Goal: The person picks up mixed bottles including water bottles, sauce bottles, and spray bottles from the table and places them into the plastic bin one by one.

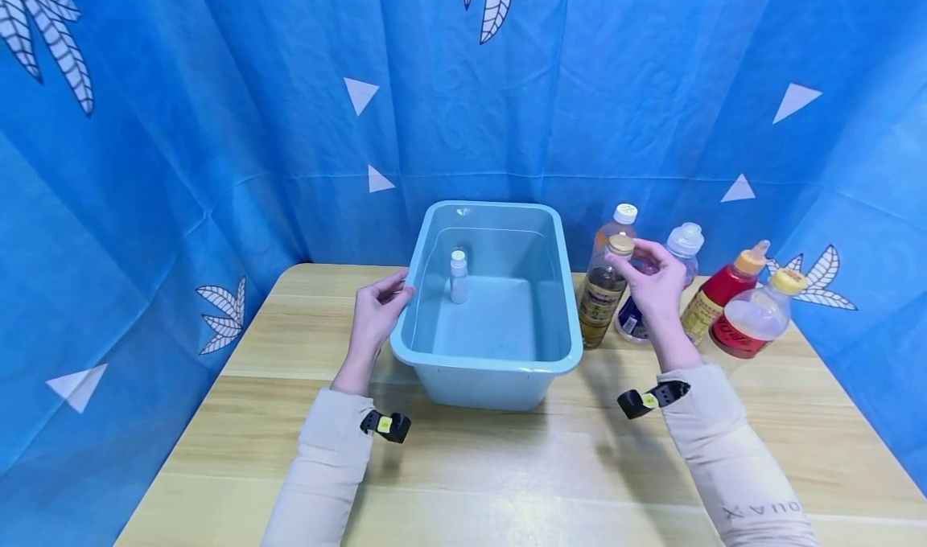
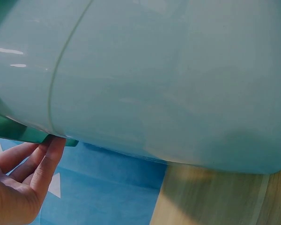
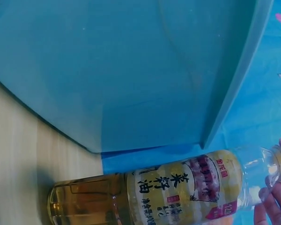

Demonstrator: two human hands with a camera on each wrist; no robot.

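An oil bottle [image 1: 598, 299] is being pinched by the narrowed right grip [image 1: 661, 280], a tub rim [image 1: 485, 362] by the partly curled left grip [image 1: 376, 309].

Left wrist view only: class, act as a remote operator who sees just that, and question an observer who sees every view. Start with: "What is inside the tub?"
Observer: A small white-capped bottle, toward the left side of the tub.
Operator: What is the right hand holding?
Observer: A bottle of amber liquid, gripped near its cap.
Operator: And what stands farthest right?
Observer: A yellow-capped bottle with a red label.
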